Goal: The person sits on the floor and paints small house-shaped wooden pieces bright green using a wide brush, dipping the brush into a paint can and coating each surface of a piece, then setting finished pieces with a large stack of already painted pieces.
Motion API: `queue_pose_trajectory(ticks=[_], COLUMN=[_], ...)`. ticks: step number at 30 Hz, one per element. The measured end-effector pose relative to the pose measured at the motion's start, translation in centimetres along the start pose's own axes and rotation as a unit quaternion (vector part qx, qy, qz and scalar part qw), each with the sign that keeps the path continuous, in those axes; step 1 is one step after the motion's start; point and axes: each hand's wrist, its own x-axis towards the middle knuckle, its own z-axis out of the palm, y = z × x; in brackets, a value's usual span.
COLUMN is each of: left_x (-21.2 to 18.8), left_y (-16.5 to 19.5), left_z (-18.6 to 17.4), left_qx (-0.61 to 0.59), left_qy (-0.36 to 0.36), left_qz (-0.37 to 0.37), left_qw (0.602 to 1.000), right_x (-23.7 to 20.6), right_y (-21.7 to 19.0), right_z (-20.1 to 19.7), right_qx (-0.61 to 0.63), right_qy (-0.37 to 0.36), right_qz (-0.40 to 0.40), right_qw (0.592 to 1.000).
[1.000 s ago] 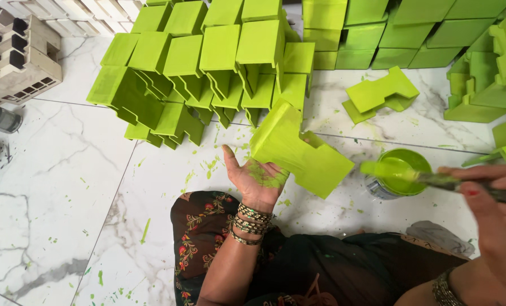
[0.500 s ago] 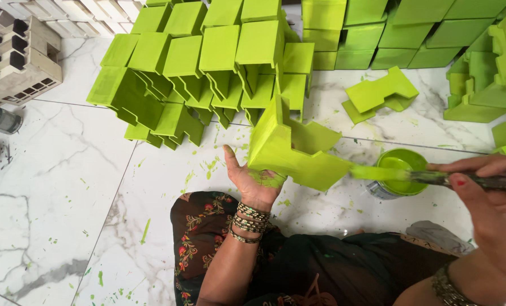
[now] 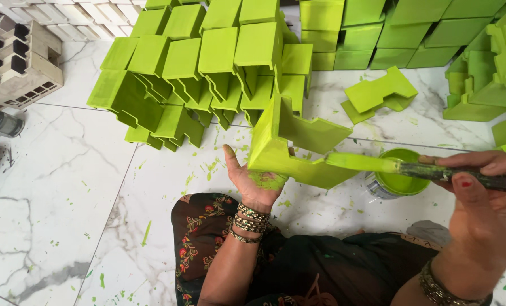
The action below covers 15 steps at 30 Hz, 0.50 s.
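Holding the stepped green block (image 3: 298,144) up on your open left hand (image 3: 257,180), you have it propped on the palm with fingers spread beneath it, not clenched around it, so it sits above your lap and in front of the paint tin (image 3: 399,177). Your right hand (image 3: 485,192) is closed around the handle of the paintbrush (image 3: 428,169), whose loaded bristles lie flat against the block's lower right edge. By the look of it you are mid-coat on this piece, laying green along one face. A next stroke would seem to call for turning the block on the palm to bring an unpainted face toward the brush, keeping wet sides off your fingers. Painted blocks (image 3: 207,73) stand leaning in rows on the marble floor (image 3: 66,187) ahead, more stacked to the right (image 3: 479,68); unpainted pale blocks (image 3: 15,62) sit at the far left, well apart from your hands
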Motion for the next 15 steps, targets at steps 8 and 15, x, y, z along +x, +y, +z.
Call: queue_pose_trajectory(ticks=[8, 15], left_x=[0.3, 0.1], left_y=[0.4, 0.4], left_z=[-0.1, -0.6], left_qx=[-0.019, 0.002], left_qy=[-0.001, -0.05], left_qz=[0.01, -0.03], left_qw=[1.0, 0.998], right_x=[0.3, 0.7], right_y=[-1.6, 0.5], right_z=[-3.4, -5.1], right_qx=[-0.154, -0.059], right_qy=[0.074, 0.044], right_qz=[0.176, 0.06], right_qw=[0.969, 0.995])
